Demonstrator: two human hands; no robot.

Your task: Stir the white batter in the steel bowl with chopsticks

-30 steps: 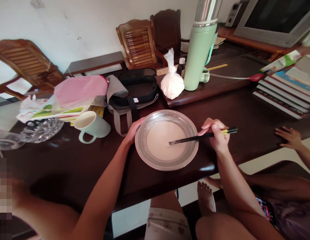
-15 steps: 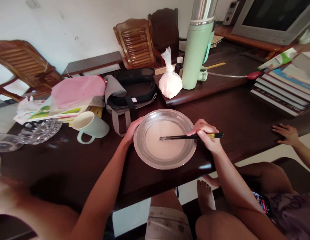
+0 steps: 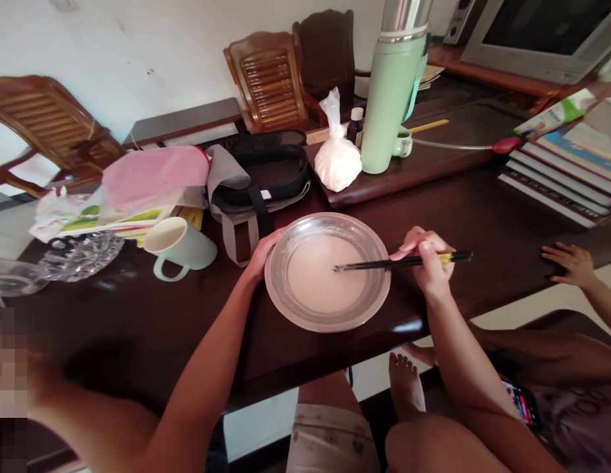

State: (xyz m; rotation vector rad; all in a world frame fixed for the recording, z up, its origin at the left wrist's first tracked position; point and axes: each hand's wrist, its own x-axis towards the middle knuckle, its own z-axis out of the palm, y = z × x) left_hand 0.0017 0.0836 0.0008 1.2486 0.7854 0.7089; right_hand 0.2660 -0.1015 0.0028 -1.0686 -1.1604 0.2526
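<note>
A wide metal basin (image 3: 330, 324) stands on the dark table in front of me, with a pale, milky liquid (image 3: 313, 279) in it. My left hand (image 3: 263, 255) grips the basin at its left side; some of the fingers are hidden behind the rim. In my right hand (image 3: 428, 261), beyond the basin's right rim, is a pair of black chopsticks (image 3: 379, 264) with gold-coloured bands. Their tips reach into the liquid near the middle of the basin.
Left of the basin are a pale mug (image 3: 190, 249), a glass dish (image 3: 83, 256) and a grey-black bag (image 3: 266, 174). Behind it stand a tied bag of white powder (image 3: 338, 161) and a green flask (image 3: 391, 105). Books (image 3: 562, 177) and another person's hand (image 3: 572, 263) are at right.
My right hand has moved to the right, drawing the chopstick tips from left of the basin's middle toward its centre. My left hand remains on the basin.
</note>
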